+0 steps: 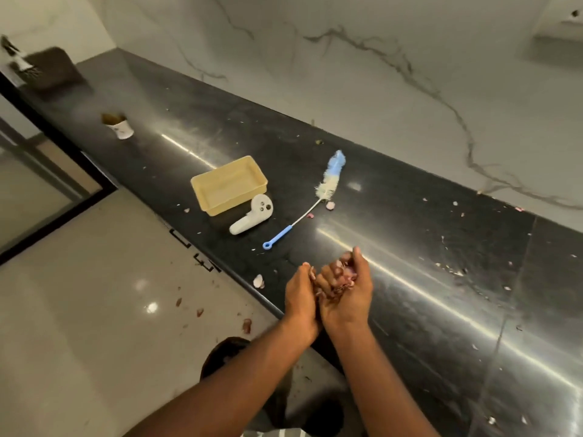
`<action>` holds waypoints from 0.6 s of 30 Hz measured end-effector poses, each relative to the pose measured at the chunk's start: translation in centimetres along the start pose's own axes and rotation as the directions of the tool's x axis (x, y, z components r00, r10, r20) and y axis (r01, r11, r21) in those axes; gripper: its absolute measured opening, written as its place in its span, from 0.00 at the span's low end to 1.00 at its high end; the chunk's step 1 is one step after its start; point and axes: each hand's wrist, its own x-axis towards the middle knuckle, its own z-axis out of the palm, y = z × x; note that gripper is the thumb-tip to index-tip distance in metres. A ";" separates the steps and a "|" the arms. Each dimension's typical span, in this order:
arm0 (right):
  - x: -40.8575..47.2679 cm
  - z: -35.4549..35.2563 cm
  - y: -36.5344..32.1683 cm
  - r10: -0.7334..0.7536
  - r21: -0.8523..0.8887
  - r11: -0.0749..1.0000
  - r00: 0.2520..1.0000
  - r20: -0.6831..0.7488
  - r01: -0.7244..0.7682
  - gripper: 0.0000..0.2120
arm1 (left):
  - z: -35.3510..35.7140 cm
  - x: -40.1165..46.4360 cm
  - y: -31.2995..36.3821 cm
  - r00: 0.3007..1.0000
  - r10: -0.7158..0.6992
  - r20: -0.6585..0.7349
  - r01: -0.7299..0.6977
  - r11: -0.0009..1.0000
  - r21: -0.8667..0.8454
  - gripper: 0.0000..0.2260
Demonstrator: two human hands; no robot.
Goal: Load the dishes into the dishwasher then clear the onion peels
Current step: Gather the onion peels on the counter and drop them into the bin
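Here both hands cup together at the black countertop edge. The right hand curls round gathered onion peels, while the left hand presses alongside, fingers curled, so none spill.

pinkish onion peels sit bunched in cupped hands over the counter edge. one pale peel lies at the counter's front edge, two small pink ones beside the brush bristles. tiny scraps dot the dark counter to the right; reddish bits lie on the floor.
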 end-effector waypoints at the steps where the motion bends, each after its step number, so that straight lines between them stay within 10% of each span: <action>1: -0.3 0.2 0.6 -0.087 -0.174 0.981 0.996 0.002 0.086 0.12 | -0.5 -0.2 0.2 1.000 0.021 0.013 -0.021 1.000 0.006 0.15; 8: -2.8 0.6 5.4 -0.411 -0.582 0.683 0.891 0.192 0.441 0.11 | -4.1 -1.7 2.3 0.972 0.003 0.237 0.025 0.993 -0.117 0.12; 18: -6.8 5.6 15.6 -0.310 -0.656 0.620 0.902 0.299 0.431 0.17 | -16.0 -0.5 7.2 0.918 -0.022 0.396 0.073 0.991 -0.116 0.17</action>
